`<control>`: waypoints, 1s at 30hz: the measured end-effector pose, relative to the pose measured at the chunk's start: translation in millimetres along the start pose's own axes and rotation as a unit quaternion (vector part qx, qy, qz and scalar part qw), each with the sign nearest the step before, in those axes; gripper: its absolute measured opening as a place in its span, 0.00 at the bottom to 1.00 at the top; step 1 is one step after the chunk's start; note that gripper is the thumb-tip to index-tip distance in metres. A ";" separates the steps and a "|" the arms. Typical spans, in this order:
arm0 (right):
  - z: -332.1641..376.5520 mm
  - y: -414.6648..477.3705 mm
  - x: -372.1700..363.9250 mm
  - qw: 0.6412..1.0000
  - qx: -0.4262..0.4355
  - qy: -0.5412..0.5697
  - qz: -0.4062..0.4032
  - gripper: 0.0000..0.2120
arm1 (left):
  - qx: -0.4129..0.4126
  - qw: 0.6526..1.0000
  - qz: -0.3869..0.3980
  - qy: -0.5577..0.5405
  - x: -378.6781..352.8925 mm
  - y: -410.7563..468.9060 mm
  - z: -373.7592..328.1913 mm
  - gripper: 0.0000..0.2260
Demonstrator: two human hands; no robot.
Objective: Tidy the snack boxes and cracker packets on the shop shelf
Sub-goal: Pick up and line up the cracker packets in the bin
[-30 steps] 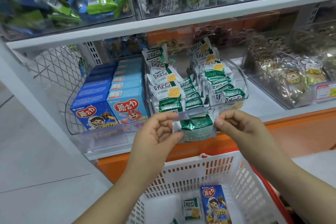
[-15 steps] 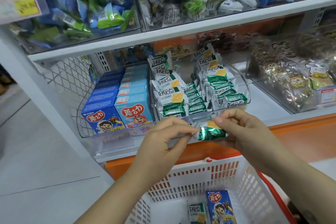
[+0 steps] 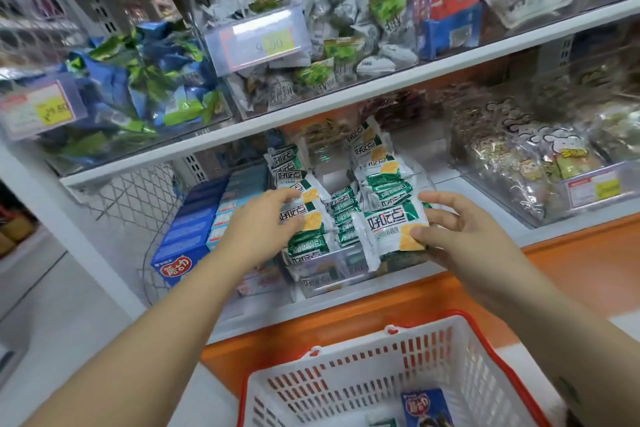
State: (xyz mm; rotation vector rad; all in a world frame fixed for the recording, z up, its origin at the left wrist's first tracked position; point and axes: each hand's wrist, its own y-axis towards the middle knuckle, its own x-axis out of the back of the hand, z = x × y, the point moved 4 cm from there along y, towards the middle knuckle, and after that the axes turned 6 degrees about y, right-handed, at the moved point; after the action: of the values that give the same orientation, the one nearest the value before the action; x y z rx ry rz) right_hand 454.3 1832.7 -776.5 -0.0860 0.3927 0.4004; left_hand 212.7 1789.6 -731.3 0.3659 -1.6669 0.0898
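Observation:
Green-and-white cracker packets fill a clear bin on the lower shelf, in rows. My right hand grips one cracker packet by its right edge, holding it face up over the bin's front right. My left hand lies with spread fingers on the left row of packets. Blue snack boxes stand in rows in a wire-sided bin just left of my left hand.
A white basket with red rim sits below the shelf, holding a blue snack box. The upper shelf carries bins of wrapped sweets with price tags. Bagged snacks lie to the right.
The view tilted upward. Both hands rose from in front of the bin to over it. The left hand let go of the packet and now rests on the left row.

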 end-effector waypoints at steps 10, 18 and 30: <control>4.4 1.6 4.0 1.000 0.012 0.018 0.013 0.19 | -0.012 0.989 0.137 0.064 6.6 25.2 -6.8 0.25; 3.2 0.0 -3.8 0.997 0.022 -0.036 0.064 0.18 | -0.051 0.993 0.043 -0.094 27.4 4.1 -23.0 0.11; 2.8 -4.4 -12.3 0.988 0.054 -0.101 0.100 0.17 | -0.043 0.901 0.144 -0.407 -7.4 -37.6 -60.2 0.13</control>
State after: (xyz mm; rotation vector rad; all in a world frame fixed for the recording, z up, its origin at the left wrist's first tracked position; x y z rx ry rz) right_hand 446.6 1824.7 -769.2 0.1004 0.2230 0.5791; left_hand 281.5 1771.8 -736.1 0.0717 -2.5436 0.0874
